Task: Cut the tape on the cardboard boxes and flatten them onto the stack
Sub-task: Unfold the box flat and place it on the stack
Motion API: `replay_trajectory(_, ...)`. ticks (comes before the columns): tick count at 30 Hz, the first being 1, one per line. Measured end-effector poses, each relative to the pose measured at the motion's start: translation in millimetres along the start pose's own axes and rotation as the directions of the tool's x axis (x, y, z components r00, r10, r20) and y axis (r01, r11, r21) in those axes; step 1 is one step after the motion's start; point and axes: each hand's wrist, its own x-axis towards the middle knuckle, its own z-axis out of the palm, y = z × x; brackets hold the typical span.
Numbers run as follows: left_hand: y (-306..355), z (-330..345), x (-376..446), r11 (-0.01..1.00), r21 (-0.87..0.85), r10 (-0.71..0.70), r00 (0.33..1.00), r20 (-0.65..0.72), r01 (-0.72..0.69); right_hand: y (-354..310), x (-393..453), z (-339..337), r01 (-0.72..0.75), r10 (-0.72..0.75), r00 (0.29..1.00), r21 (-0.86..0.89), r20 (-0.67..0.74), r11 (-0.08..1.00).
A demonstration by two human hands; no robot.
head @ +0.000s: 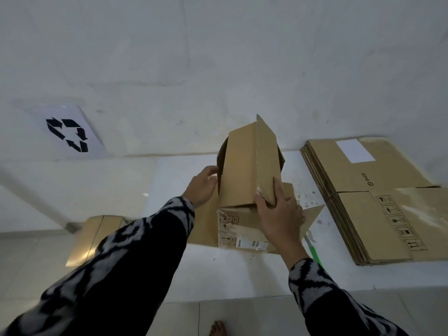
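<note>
I see a brown cardboard box (249, 166) standing on end on the white counter (242, 275), opened at both ends, its flaps sticking up and out. My left hand (202, 186) is at the box's left edge, fingers curled round the edge into the open side: that grip holds the box. My right hand (278, 214) sits on the lower right corner, thumb up along the front panel, fingers wrapped behind; that grip holds the box too. A lower flap with a white shipping label (240, 235) lies flat on the counter toward me, below the box. Right of it, well apart, is the stack of flattened brown cardboard boxes (378, 202), top sheet with a white blank label and black handling symbols. A green-handled tool (315, 253) lies on the counter between box and stack, mostly hidden by my right wrist; what kind, I cannot tell. On the left, a white sheet with a black recycling symbol (68, 134) hangs on the wall. Another flat brown cardboard piece (94, 238) lies on the floor lower left. Both sleeves black-and-white patterned.
</note>
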Motion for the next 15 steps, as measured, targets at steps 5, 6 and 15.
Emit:
replay_trajectory(5, -1.1, -1.0, 18.3, 0.994, -0.058, -0.07, 0.96, 0.272, 0.089, 1.9, 3.8, -1.3, 0.012, -0.012, 1.0, -0.014, 0.025, 1.0)
replay_trajectory(6, -0.1, -1.8, 17.8, 0.996, -0.064, -0.05, 0.963, 0.266, 0.069, 2.1, 4.4, -2.5, 0.014, -0.014, 0.999, -0.007, 0.03, 1.0)
replay_trajectory(15, -50.9, -59.3, -47.3, 0.999, -0.039, 0.034, 0.998, -0.047, -0.035, -1.1, 21.3, -2.0, 0.053, -0.052, 0.998, -0.028, 0.017, 0.998)
